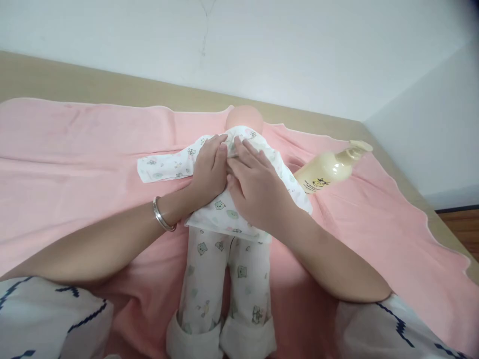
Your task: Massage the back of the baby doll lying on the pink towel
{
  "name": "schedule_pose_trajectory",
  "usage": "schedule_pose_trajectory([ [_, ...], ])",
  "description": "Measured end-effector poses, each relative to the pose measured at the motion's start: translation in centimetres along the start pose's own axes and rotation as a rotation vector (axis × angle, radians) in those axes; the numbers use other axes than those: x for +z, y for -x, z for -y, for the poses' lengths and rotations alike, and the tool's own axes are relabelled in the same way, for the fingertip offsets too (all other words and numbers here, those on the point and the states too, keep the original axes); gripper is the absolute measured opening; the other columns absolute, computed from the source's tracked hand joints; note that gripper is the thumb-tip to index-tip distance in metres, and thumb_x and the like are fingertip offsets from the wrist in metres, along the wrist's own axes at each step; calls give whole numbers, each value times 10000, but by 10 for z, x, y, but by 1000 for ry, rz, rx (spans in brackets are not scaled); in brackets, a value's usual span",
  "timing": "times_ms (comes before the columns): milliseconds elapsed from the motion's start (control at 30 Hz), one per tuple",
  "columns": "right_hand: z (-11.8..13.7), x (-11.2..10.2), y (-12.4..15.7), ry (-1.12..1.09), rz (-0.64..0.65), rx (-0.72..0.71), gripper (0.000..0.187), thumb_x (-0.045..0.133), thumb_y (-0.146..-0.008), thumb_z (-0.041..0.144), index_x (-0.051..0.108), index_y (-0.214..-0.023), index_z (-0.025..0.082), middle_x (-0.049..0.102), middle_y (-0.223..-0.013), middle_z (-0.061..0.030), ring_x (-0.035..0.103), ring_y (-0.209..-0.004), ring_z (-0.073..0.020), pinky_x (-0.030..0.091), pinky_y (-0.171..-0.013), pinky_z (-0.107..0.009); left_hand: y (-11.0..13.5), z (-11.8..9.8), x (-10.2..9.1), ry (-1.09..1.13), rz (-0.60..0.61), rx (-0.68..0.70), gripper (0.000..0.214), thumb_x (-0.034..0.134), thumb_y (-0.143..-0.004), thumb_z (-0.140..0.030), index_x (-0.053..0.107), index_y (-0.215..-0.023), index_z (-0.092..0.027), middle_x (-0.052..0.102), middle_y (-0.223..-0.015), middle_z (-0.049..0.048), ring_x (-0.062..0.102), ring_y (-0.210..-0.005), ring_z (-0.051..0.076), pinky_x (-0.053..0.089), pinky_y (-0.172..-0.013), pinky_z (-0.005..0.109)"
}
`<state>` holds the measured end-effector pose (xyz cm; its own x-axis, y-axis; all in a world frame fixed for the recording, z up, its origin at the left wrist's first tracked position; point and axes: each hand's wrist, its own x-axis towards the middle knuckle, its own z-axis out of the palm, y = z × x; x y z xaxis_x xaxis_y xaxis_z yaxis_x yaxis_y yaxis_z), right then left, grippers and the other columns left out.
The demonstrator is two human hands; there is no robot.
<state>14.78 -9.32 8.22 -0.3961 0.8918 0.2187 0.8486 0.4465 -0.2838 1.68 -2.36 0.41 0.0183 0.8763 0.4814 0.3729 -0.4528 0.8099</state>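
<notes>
A baby doll lies on the blanket, dressed in a white printed top [220, 207] and matching trousers [243, 274] with turned-up cuffs. Only the rounded, bare crown of its head [244, 115] shows beyond the collar. My left hand [211, 167] rests on the left side of the doll's top, fingers stretched and close together. Beside it, my right hand [258, 184] lies on the middle and right of the top with its fingers extended. The fingertips of both hands meet near the collar. One sleeve [164, 167] reaches out flat to the left.
A pale yellow pump bottle [325, 172] lies tilted to the right of the doll. The pink blanket [86, 164] has folds and covers most of the wooden surface [112, 82]. Behind it rises a white wall [149, 40].
</notes>
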Motion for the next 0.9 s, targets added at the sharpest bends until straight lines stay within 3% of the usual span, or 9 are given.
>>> schedule_pose_trajectory([
  [67,-5,8,-5,0,-82,45,522,352,-1022,164,596,-1474,79,344,-1728,-174,276,-1645,-341,266,-1336,-638,0,0,1,8,-13,3,704,233,-1074,-688,672,-1311,-192,686,-1433,133,610,-1400,266,437,-1289,493],
  [167,-10,15,-8,-30,-134,51,547,358,-997,145,574,-1495,78,424,-1685,-185,377,-1602,-323,265,-1338,-631,1,-2,0,23,-31,-11,757,181,-1058,-728,668,-1292,-199,693,-1416,123,621,-1374,267,456,-1272,515],
  [267,-6,3,-1,-86,-211,-41,535,340,-1006,167,593,-1478,153,450,-1681,-120,448,-1562,-262,364,-1315,-564,3,-8,-2,45,10,-16,696,159,-1065,-708,667,-1254,-271,720,-1358,69,645,-1308,260,507,-1211,528],
  [400,0,-10,7,-60,-330,-5,568,352,-993,177,547,-1522,249,370,-1730,-62,376,-1605,-281,403,-1278,-607,4,-12,-3,37,7,3,705,112,-1071,-678,664,-1203,-260,737,-1299,91,668,-1236,249,543,-1150,510],
  [533,2,7,2,-113,-174,55,599,370,-965,164,515,-1544,133,418,-1693,-157,403,-1590,-295,358,-1302,-619,5,-10,-2,46,-40,-35,691,157,-1076,-659,637,-1267,-201,705,-1361,139,645,-1317,238,512,-1198,476],
  [633,6,8,3,-147,-111,35,599,357,-975,162,503,-1554,115,428,-1688,-153,397,-1595,-293,325,-1324,-623,6,-10,-2,73,-53,-33,595,203,-1093,-589,623,-1268,-207,699,-1365,133,644,-1319,216,511,-1202,437],
  [733,8,-10,9,-150,-230,3,574,350,-989,172,518,-1538,185,407,-1706,-118,394,-1598,-283,423,-1278,-588,6,-12,-2,89,-58,-32,572,195,-1098,-548,619,-1262,-201,692,-1363,144,634,-1337,215,505,-1212,439],
  [800,7,-18,12,-139,-378,-49,537,344,-1000,179,533,-1502,169,425,-1690,-153,402,-1594,-269,445,-1265,-552,7,-13,-3,85,-56,-29,573,199,-1100,-535,622,-1263,-186,690,-1360,158,633,-1336,225,505,-1213,456],
  [900,-3,-7,8,-97,-505,-101,533,365,-973,151,526,-1481,149,412,-1693,-177,391,-1600,-265,391,-1291,-572,7,-13,-2,71,-57,-24,562,201,-1103,-533,619,-1260,-192,690,-1373,154,637,-1326,220,516,-1207,459],
])
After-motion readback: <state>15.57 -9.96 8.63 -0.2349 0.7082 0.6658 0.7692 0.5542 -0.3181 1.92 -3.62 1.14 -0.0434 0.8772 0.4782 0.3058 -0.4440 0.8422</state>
